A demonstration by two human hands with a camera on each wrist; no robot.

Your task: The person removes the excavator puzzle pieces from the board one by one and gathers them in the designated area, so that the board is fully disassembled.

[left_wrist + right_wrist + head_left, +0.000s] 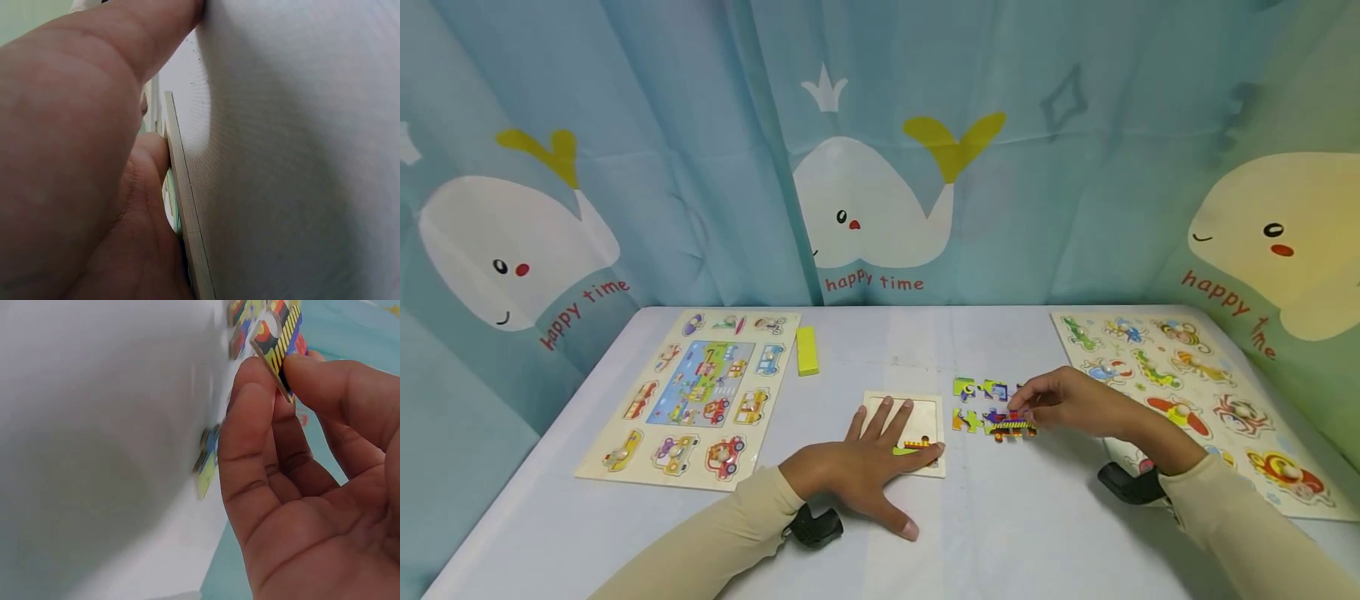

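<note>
My left hand (868,471) lies spread with straight fingers across a small square wooden puzzle tray (929,410). Part of the tray is hidden under it; a green, yellow and red picture piece (916,444) shows inside near the little finger side. In the left wrist view the tray's edge (186,197) runs beside the palm. My right hand (1067,404) pinches a jigsaw piece (278,340) with black-and-yellow stripes between thumb and fingers, tilted up off the table. Several loose jigsaw pieces (964,387) lie in rows right of the tray, some behind the right hand.
A vehicle peg puzzle board (677,450) lies at the left, with a yellow block (807,351) by its upper right corner. An animal peg puzzle board (1206,379) lies at the right, partly behind the right forearm. A whale-print curtain (1060,233) hangs behind the white table.
</note>
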